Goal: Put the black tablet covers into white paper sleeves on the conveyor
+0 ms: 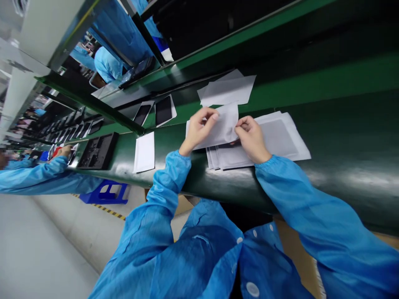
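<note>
A thin white pouch is held up over the bench between both hands. My left hand is closed, thumb and fingers pinching its left part. At its lower right corner, my right hand is also closed in a pinch. Under and beside the hands lies a pile of white pouches. A grey rectangle shows through the top one on the right. Just behind, loose white sheets overlap one another. Whether the held pouch has anything inside cannot be seen.
Left of my hands lies a single white pouch. Two dark flat devices rest on white pieces near a green post. Further left are a black tray, a co-worker's hand and a blue stool.
</note>
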{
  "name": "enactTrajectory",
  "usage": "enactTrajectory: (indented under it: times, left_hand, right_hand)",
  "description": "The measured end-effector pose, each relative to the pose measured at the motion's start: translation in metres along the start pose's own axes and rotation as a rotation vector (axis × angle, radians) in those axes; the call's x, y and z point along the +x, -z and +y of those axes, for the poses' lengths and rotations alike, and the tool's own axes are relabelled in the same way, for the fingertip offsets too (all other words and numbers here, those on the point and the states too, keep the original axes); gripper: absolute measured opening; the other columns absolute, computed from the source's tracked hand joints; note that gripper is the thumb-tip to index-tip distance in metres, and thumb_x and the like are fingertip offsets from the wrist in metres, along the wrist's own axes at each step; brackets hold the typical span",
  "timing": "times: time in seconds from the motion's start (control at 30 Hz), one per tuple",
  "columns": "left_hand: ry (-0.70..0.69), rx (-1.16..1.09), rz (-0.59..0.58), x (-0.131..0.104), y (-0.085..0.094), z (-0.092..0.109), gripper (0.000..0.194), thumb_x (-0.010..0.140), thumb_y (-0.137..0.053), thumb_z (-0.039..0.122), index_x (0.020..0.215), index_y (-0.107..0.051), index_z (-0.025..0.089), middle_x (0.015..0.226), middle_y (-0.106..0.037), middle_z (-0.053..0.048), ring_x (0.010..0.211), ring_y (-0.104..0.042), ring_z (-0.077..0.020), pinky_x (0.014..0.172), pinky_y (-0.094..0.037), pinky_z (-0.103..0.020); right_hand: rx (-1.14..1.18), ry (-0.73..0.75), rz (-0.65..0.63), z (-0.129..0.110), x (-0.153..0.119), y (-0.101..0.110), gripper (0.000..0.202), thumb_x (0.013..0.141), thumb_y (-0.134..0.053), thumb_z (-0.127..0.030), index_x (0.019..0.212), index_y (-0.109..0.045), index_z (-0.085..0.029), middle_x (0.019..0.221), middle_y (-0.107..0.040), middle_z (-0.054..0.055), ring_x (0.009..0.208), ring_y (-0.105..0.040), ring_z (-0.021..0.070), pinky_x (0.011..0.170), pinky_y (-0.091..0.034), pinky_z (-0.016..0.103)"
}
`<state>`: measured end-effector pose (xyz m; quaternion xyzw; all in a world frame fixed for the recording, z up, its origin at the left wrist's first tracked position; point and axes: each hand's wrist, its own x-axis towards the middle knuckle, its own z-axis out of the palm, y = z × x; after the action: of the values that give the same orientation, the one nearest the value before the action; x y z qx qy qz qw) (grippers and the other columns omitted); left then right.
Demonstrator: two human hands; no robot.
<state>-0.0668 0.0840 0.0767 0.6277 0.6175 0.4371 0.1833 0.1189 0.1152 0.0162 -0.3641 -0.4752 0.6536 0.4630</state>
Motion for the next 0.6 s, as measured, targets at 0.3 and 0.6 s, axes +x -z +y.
enactTrajectory:
  times: [0.3, 0.6]
  left_hand:
    - [-0.055, 0.673, -0.303, 0.118, 0.007, -0.115, 0.047, 0.085, -0.069, 0.003, 0.13, -0.066, 0.014, 0.144, -0.061, -0.021, 0.13, -0.059, -0.0325, 0.113, -0.051, -0.047]
    - [-0.106, 1.008, -0.592, 0.166, -0.05, -0.102, 0.047, 0.077, -0.072, -0.009, 0.119, -0.073, 0.01, 0.12, -0.074, -0.02, 0.128, -0.068, -0.0393, 0.114, -0.048, -0.048]
  right_hand:
    - [-0.285, 0.35, 0.434, -0.013, 0.016, 0.032, 0.026, 0.072, -0.06, -0.022, 0.094, -0.048, -0.028, 0.083, -0.049, -0.002, 0.073, -0.052, 0.0166, 0.071, -0.048, 0.033]
    - [-0.198, 0.348, 0.78, -0.021, -0.045, 0.097, 0.029, 0.054, -0.055, -0.033, 0.082, -0.049, -0.026, 0.073, -0.042, 0.0, 0.063, -0.038, 0.0171, 0.06, -0.029, 0.033]
